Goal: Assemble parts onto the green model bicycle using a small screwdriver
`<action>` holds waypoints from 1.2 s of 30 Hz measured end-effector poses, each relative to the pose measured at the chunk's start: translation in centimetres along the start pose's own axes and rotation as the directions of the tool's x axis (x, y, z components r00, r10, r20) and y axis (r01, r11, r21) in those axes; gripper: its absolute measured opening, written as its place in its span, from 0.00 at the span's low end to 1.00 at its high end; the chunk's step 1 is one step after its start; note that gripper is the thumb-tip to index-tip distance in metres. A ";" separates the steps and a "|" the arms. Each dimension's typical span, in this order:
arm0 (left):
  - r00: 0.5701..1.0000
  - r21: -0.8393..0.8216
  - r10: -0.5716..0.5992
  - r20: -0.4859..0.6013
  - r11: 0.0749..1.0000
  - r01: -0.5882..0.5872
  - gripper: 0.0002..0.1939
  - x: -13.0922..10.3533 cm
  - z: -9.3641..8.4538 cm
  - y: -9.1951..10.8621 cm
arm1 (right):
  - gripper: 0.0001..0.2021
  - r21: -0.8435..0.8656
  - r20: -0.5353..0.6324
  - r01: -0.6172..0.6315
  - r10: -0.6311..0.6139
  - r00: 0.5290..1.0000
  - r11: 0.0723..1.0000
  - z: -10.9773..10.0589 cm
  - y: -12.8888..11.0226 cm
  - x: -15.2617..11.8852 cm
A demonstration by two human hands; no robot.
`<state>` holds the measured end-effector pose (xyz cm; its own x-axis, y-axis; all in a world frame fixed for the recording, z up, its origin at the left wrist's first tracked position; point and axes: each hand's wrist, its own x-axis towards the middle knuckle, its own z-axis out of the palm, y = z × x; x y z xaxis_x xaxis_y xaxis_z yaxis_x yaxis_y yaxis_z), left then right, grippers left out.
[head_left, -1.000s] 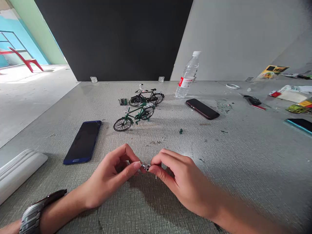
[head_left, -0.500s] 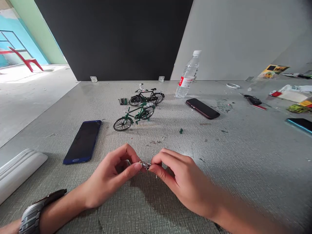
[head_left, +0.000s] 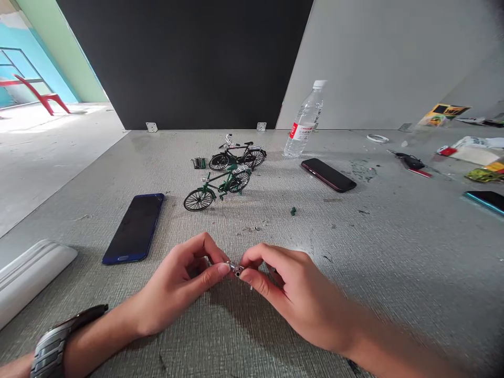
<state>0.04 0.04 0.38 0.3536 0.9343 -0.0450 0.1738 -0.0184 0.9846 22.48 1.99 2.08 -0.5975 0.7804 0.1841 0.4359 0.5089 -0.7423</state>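
At eight o'clock, a watch (head_left: 66, 336) circles the left wrist (head_left: 90, 338): a band (head_left: 48, 359) of broad, shiny grey links and a thin dark case (head_left: 88, 316) seen nearly edge-on. The right hand (head_left: 293, 291), at five o'clock, and its forearm (head_left: 374, 333) are bare.

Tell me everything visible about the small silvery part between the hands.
The small silvery part looks metallic and shiny, with a round, dark-centred end facing the camera. The left hand pinches one end between thumb and forefinger; the right hand holds the other. It is nearer the camera than the green model bicycle. The rest is covered, so its full shape is unclear.
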 end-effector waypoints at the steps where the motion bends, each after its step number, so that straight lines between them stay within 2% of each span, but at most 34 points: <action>1: 1.000 0.001 -0.002 -0.003 1.000 0.002 0.13 0.0 0.0 0.0 | 0.09 0.003 0.000 -0.003 0.003 1.000 1.000 0.0 0.0 0.0; 21: 0.999 0.033 0.033 0.029 0.999 -0.034 0.09 0.0 -0.1 0.1 | 0.07 -0.028 0.019 0.054 -0.054 0.998 0.998 0.1 0.2 0.1; 36: 0.997 0.064 0.031 0.070 0.997 -0.036 0.10 0.1 -0.1 0.1 | 0.07 -0.054 0.069 0.069 -0.065 0.995 0.996 0.0 0.2 0.1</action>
<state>0.00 0.14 0.52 0.4224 0.9060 -0.0257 0.2198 -0.0749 0.9727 22.53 2.14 1.93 -0.6699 0.7185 0.1872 0.4290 0.5804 -0.6922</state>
